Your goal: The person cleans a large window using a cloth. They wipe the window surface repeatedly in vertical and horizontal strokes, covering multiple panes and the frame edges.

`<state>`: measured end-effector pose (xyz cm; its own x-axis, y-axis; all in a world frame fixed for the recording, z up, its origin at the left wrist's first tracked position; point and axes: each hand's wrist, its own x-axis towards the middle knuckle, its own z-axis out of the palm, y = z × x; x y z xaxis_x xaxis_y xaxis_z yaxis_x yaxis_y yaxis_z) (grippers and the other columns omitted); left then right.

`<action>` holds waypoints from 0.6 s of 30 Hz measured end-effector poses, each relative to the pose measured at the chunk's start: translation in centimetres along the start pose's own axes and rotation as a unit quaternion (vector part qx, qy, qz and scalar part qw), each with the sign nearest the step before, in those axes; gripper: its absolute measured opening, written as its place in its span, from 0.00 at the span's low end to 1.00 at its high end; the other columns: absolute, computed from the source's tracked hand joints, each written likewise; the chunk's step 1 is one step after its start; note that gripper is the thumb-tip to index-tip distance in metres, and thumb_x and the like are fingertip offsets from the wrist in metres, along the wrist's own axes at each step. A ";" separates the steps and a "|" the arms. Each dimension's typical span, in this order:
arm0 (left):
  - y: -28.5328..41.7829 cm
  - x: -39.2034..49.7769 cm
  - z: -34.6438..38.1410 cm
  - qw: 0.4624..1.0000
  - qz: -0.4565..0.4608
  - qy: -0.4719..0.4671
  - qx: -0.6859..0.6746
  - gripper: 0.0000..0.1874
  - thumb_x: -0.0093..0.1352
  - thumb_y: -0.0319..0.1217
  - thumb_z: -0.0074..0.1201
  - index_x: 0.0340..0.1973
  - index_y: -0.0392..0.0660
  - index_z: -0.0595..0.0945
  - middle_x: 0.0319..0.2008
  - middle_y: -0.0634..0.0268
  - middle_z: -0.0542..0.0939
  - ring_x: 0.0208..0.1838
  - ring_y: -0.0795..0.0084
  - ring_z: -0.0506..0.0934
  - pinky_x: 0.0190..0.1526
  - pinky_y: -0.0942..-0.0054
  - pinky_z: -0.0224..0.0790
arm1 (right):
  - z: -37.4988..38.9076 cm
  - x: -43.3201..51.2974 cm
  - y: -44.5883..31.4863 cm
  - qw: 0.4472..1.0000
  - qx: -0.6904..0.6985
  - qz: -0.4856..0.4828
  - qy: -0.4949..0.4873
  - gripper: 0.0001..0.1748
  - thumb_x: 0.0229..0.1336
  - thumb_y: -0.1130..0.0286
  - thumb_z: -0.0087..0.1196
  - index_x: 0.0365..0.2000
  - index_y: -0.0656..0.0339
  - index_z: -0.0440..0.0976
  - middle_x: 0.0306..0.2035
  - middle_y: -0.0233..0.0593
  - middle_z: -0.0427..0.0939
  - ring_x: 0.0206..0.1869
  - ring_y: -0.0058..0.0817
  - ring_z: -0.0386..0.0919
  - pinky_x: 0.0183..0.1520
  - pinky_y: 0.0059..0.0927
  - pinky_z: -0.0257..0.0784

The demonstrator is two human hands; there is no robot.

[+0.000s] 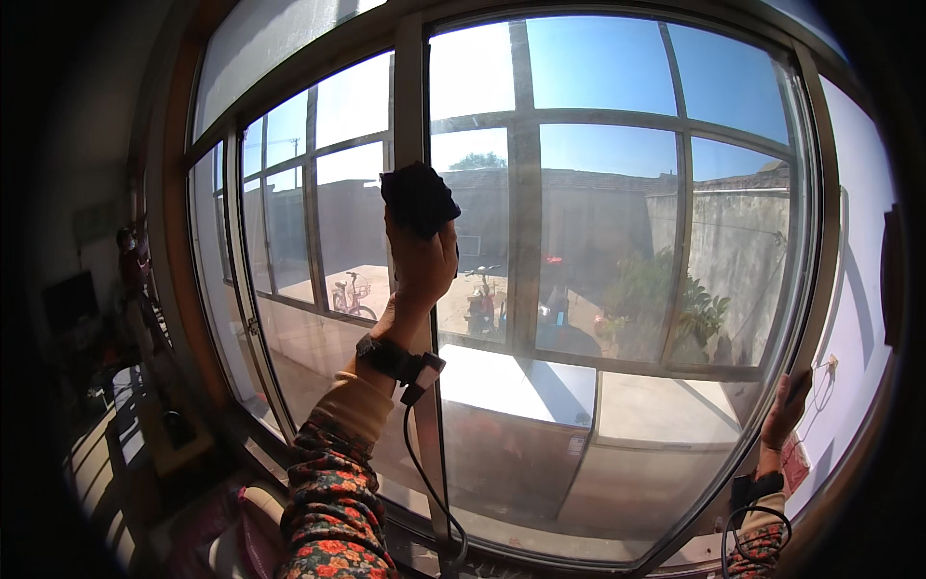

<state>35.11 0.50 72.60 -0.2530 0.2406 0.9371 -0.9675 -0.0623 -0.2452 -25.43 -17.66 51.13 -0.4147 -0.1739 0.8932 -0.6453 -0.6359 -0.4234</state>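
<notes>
Before me is a large sliding window with metal frames and a glass pane (600, 239). My left hand (422, 264) is raised at the middle, shut on a dark bunched cloth (419, 199) held against the upright window frame (410, 94) between two panes. A black strap with a small device sits on that wrist. At the lower right, my right hand (783, 414) rests on the right upright of the window frame (825, 239); its fingers are partly hidden, and whether it grips the frame cannot be told.
A black cable (434, 485) hangs from the left wrist, another loops at the right wrist. Cushions (253, 528) lie below at left. Beyond the glass stand a white-topped chest (521, 383), a bicycle (352, 295) and plants (698, 311). A person (132, 260) is at far left.
</notes>
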 end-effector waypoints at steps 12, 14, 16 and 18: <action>-12.9 26.3 11.5 0.997 -0.036 0.067 -0.006 0.16 0.70 0.40 0.45 0.42 0.43 0.80 0.37 0.42 0.82 0.41 0.42 0.79 0.43 0.49 0.70 | -0.8 -0.1 0.0 0.999 -0.019 0.029 -0.017 0.35 0.70 0.55 0.47 0.66 0.70 0.56 0.62 0.60 0.67 0.64 0.49 0.67 0.66 0.38 0.59; -13.6 26.6 12.0 0.995 -0.050 -0.007 0.089 0.17 0.70 0.39 0.44 0.36 0.36 0.80 0.31 0.43 0.82 0.37 0.41 0.79 0.39 0.47 0.69 | -0.9 0.0 -0.1 0.999 -0.014 0.028 -0.018 0.34 0.70 0.54 0.47 0.66 0.68 0.57 0.62 0.59 0.67 0.63 0.50 0.67 0.66 0.38 0.59; -13.5 25.9 12.1 0.982 0.036 -0.034 0.182 0.19 0.72 0.39 0.42 0.36 0.34 0.80 0.31 0.42 0.82 0.36 0.41 0.80 0.39 0.49 0.72 | -1.0 0.1 -0.3 0.999 -0.019 0.039 -0.012 0.34 0.70 0.54 0.47 0.65 0.69 0.57 0.63 0.59 0.67 0.64 0.49 0.67 0.67 0.38 0.59; -12.6 24.1 11.7 0.992 -0.042 0.004 0.118 0.19 0.74 0.38 0.40 0.38 0.34 0.79 0.32 0.40 0.81 0.36 0.41 0.80 0.40 0.51 0.75 | -1.0 0.2 -0.5 0.999 -0.027 0.026 -0.007 0.35 0.70 0.53 0.46 0.65 0.68 0.57 0.63 0.58 0.66 0.64 0.47 0.67 0.67 0.38 0.60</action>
<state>41.21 -4.22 101.14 -0.1718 0.2626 0.9495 -0.9585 -0.2671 -0.0995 -25.86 -16.64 51.39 -0.4403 -0.2169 0.8712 -0.6564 -0.5843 -0.4772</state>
